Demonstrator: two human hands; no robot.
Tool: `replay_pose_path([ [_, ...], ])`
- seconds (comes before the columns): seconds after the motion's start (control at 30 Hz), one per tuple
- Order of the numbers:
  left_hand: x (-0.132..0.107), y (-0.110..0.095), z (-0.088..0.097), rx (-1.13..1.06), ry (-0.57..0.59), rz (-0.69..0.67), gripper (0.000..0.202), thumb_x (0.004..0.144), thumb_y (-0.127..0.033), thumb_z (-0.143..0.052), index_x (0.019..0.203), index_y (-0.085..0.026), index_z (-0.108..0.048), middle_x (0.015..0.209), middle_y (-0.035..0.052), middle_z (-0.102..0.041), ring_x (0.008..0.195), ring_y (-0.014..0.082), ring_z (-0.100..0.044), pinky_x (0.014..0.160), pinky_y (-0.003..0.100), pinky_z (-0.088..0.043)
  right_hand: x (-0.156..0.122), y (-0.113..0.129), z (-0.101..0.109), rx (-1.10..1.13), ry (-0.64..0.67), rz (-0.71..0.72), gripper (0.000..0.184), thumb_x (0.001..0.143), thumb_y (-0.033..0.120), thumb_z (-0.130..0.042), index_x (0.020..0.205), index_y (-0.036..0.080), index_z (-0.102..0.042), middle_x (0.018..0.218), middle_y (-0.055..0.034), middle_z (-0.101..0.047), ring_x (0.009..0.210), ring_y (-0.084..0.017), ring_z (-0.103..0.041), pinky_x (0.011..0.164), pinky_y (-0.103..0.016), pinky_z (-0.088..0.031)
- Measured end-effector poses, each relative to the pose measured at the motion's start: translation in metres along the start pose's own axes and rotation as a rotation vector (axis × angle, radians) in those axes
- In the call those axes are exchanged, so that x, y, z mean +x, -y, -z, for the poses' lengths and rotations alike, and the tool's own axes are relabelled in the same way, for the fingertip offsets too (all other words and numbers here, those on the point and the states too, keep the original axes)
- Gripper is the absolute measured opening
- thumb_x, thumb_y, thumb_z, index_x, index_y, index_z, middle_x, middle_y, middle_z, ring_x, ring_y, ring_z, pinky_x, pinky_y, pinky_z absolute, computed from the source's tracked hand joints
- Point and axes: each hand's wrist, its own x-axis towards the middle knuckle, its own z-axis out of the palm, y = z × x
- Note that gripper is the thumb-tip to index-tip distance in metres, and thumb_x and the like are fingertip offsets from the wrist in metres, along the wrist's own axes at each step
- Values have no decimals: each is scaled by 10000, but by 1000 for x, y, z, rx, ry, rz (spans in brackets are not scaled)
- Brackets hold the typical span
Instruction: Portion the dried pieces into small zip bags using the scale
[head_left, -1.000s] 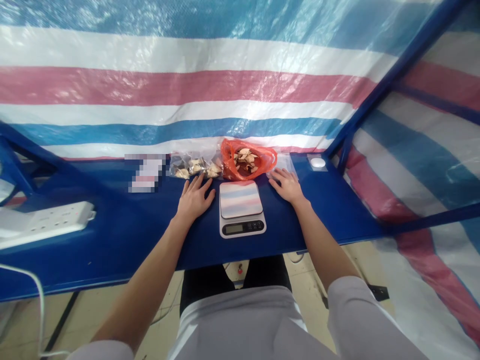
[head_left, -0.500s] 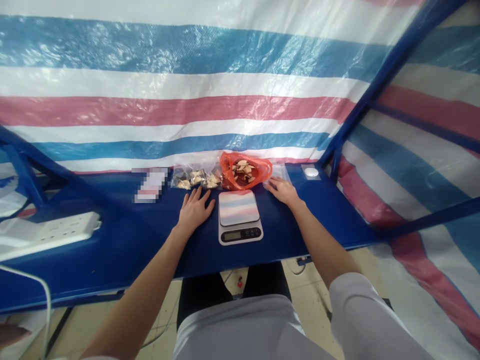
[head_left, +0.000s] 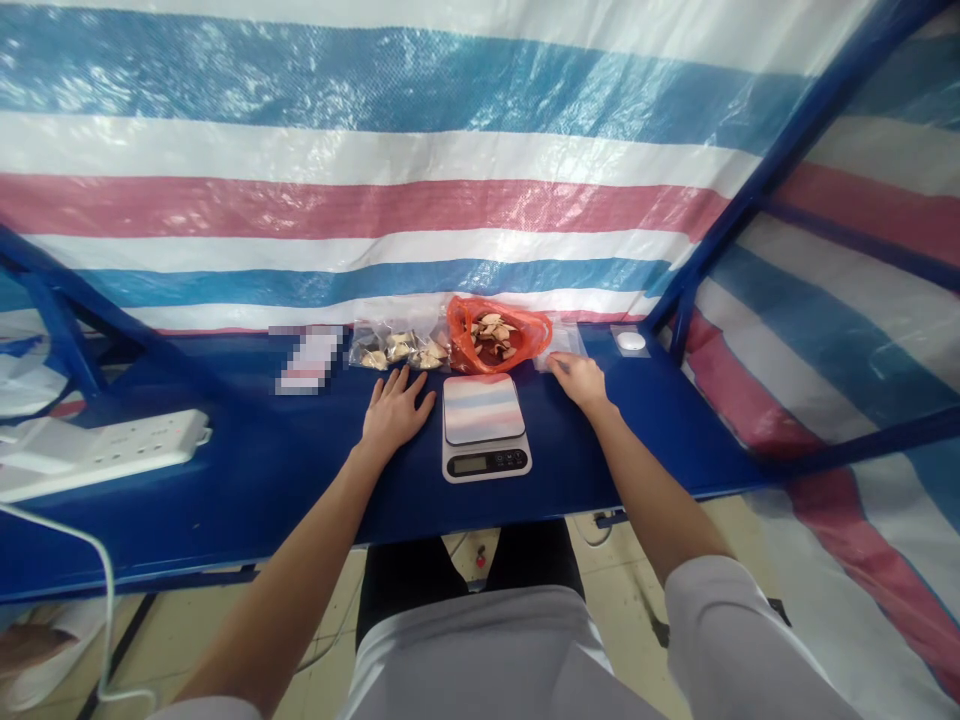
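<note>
My left hand (head_left: pixel 396 410) lies flat and open on the blue table (head_left: pixel 247 470), just left of a small white digital scale (head_left: pixel 486 425) with nothing on its plate. My right hand (head_left: pixel 579 378) is to the scale's right, its fingers drawn together on the near edge of a clear plastic bag (head_left: pixel 562 342). Behind the scale, an open orange plastic bag (head_left: pixel 496 335) holds pale dried slices. Filled clear packets (head_left: pixel 401 347) of similar pieces lie just beyond my left fingertips.
A white power strip (head_left: pixel 105 450) with its cable lies at the table's left end. A small white round object (head_left: pixel 631 341) sits at the back right corner. Striped tarpaulin (head_left: pixel 375 200) and blue frame bars (head_left: pixel 757 170) close off the back and right.
My right hand moved from lying flat beside the scale to the clear bag behind it, and its fingers drew together. My left hand stayed flat. The view shifted slightly.
</note>
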Motion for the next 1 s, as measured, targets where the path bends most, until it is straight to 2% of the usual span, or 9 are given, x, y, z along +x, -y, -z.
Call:
replay_pose_path([
  [0.17, 0, 1, -1, -18, -21, 11, 539, 987, -433, -455, 1414, -152, -627, 1571, 192, -487, 1484, 349, -435, 1239, 545, -296, -1, -3, 13, 125, -49, -73, 317, 956, 415, -563, 1140, 293, -790, 1244, -43, -764, 1157, -298, -715, 983, -430, -566],
  [0.3, 0, 1, 0, -84, -74, 21, 475, 969, -413, -490, 1334, -176, -679, 1530, 166, -546, 1446, 328, -489, 1232, 522, -325, -1, -10, 24, 284, -117, -125, 330, 898, 462, -623, 1058, 242, -809, 1108, -81, -803, 1071, -313, -742, 986, -463, -560],
  [0.4, 0, 1, 5, -162, -132, 26, 431, 963, -397, -487, 1247, -171, -720, 1461, 159, -613, 1378, 311, -560, 1212, 479, -372, -1, -12, 33, 471, -207, -112, 375, 847, 516, -652, 972, 202, -814, 1014, -92, -815, 1040, -322, -746, 993, -474, -552],
  [0.53, 2, -5, 21, -288, -205, 31, 395, 955, -405, -485, 1165, -191, -742, 1338, 130, -695, 1281, 294, -624, 1119, 433, -477, -1, -3, 47, 708, -253, -129, 448, 783, 585, -702, 930, 174, -804, 934, -82, -816, 977, -309, -751, 959, -469, -566],
  [0.67, 12, -22, 45, -489, -271, -53, 381, 949, -429, -506, 1112, -181, -745, 1247, 128, -727, 1218, 273, -655, 1086, 403, -496, -2, 19, 59, 879, -226, -100, 440, 757, 587, -748, 924, 183, -797, 913, -58, -808, 933, -277, -750, 911, -443, -584],
  [0.77, 23, -42, 59, -706, -213, -162, 381, 947, -445, -544, 1125, -170, -738, 1181, 122, -750, 1163, 268, -678, 1072, 398, -498, -5, 40, 64, 978, -205, -66, 404, 761, 558, -764, 935, 195, -799, 891, -35, -798, 923, -261, -746, 908, -427, -586],
  [0.9, 36, -73, 67, -1081, -34, -70, 401, 885, -490, -662, 1113, -170, -737, 1183, 118, -751, 1107, 273, -693, 1003, 387, -532, -10, 71, 63, 1098, -153, -27, 348, 735, 528, -799, 889, 216, -801, 920, -17, -797, 959, -259, -742, 948, -419, -573],
  [1.0, 40, -92, 66, -1315, 97, 51, 374, 827, -479, -745, 1060, -186, -741, 1140, 96, -758, 1091, 257, -689, 983, 382, -534, -13, 91, 59, 1173, -57, -4, 341, 753, 544, -782, 898, 236, -798, 941, -12, -797, 993, -257, -742, 951, -421, -577],
])
